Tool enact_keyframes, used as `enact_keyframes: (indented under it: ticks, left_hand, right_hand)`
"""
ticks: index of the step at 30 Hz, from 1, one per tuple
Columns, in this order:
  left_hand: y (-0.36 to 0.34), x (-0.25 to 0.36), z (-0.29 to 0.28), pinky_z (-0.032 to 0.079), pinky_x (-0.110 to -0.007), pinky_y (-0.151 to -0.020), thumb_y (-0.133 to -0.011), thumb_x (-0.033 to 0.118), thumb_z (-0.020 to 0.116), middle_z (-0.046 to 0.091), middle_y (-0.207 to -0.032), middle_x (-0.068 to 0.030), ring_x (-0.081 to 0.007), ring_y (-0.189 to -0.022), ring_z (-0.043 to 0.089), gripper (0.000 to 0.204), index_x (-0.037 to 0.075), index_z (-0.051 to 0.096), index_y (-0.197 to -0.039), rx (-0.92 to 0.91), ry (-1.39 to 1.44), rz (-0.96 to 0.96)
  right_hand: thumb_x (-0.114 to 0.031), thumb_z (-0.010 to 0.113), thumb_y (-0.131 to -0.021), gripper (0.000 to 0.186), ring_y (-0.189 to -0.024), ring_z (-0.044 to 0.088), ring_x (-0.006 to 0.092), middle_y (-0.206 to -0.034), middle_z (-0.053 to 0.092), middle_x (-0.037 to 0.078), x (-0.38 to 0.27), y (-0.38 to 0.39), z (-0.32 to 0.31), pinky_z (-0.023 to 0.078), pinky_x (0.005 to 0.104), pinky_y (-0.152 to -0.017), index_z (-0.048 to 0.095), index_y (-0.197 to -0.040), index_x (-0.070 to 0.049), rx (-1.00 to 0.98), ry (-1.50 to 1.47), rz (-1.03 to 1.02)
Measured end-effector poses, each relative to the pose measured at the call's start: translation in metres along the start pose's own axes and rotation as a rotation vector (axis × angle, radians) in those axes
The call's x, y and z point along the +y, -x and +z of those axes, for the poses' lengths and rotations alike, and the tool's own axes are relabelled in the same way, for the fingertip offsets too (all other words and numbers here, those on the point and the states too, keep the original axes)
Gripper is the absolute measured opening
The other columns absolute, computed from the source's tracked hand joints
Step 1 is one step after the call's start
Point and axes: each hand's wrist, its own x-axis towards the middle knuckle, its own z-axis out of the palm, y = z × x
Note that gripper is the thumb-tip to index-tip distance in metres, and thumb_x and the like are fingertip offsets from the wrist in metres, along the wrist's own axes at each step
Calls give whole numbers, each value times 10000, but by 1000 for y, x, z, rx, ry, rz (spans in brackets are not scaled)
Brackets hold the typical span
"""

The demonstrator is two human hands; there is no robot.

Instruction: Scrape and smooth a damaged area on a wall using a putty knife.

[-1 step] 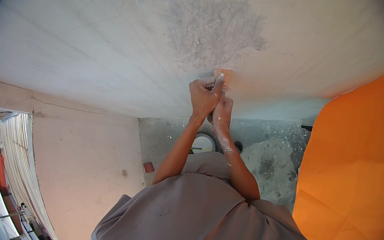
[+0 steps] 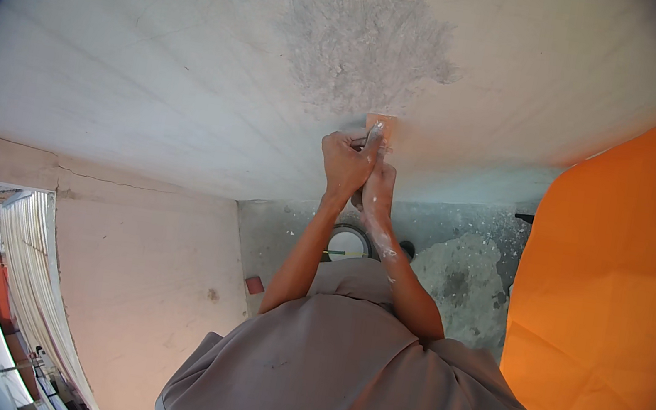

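Note:
A putty knife [image 2: 372,121] has its flat, orange-tinted blade against the pale wall [image 2: 194,85], just below a rough grey patch [image 2: 367,43]. My right hand [image 2: 379,189] is closed round its handle; a dark end of the handle shows beneath the fingers. My left hand [image 2: 344,162] is closed too, its whitened thumb pressed on the blade and its other fingers curled beside it. Both hands are close together, and white smears mark my right forearm. How the left fingertips meet the blade is hidden.
Below my hands a round bucket [image 2: 349,244] with whitish contents stands on the speckled floor [image 2: 462,266]. A large orange sheet or panel [image 2: 598,310] rises at the right. A small reddish block [image 2: 254,285] lies by the left side wall [image 2: 144,263], which has an opening to outdoors.
My two hands and the putty knife have shifted very slightly up the wall. The grip looks the same.

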Motion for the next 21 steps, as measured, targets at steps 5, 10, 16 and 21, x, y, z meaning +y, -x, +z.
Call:
enact_keyframes:
  ticks: [5, 10, 16, 21]
  left_hand:
    - [3, -11, 22, 465, -260, -550, -1016, 252, 689, 757, -727, -84, -57, -619, 575, 353, -67, 787, -899, 38, 217, 12]
    - [8, -23, 37, 516, -253, -616, -1027, 302, 688, 743, -788, -79, -93, -680, 633, 364, -31, 783, -917, 40, 458, -187]
    - [8, -15, 36, 500, -255, -588, -1029, 260, 681, 755, -747, -74, -64, -637, 602, 370, -66, 779, -885, 34, 513, -158]
    - [4, -12, 23, 494, -269, -554, -1009, 253, 699, 750, -716, -94, -67, -610, 598, 378, -76, 769, -837, 31, 278, -65]
  right_hand:
    - [-560, 422, -1088, 787, -482, 538, 200, -507, 518, 143, 1, -23, -25, 418, 433, -508, 633, -707, 95, 118, 382, -340]
    - [-471, 510, -1071, 634, -616, 659, 433, -678, 646, 269, -30, -4, -35, 470, 503, -583, 726, -791, 55, 168, 679, -585]
    - [-444, 516, -1071, 630, -621, 624, 481, -681, 636, 286, -13, -13, -28, 451, 518, -567, 704, -752, 66, 278, 737, -612]
    - [-496, 492, -1081, 703, -480, 577, 301, -557, 563, 231, -2, -10, -17, 425, 493, -542, 660, -742, 96, 229, 479, -535]
